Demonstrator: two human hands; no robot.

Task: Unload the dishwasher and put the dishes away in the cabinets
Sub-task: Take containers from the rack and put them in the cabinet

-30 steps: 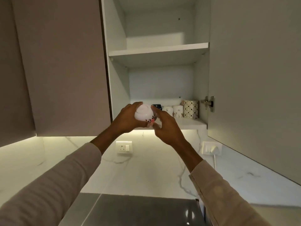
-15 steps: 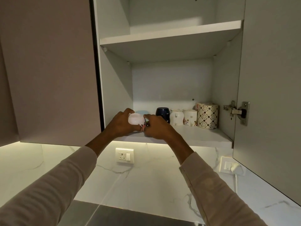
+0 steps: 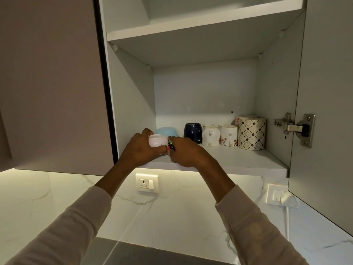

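A small white cup with a flower print is upside down between both hands at the front left of the cabinet's lower shelf. My left hand grips its left side and my right hand grips its right side. Whether the cup touches the shelf is hidden by my fingers. Directly behind it lies an upturned light blue bowl.
Along the shelf stand a dark blue mug, two white floral mugs and a patterned canister. The open cabinet door with its hinge hangs at right. An upper shelf, wall sockets and marble backsplash lie around.
Both hands have carried the cup forward and down onto the shelf's front left area. The view has moved closer to the cabinet, showing the blue bowl behind the cup.
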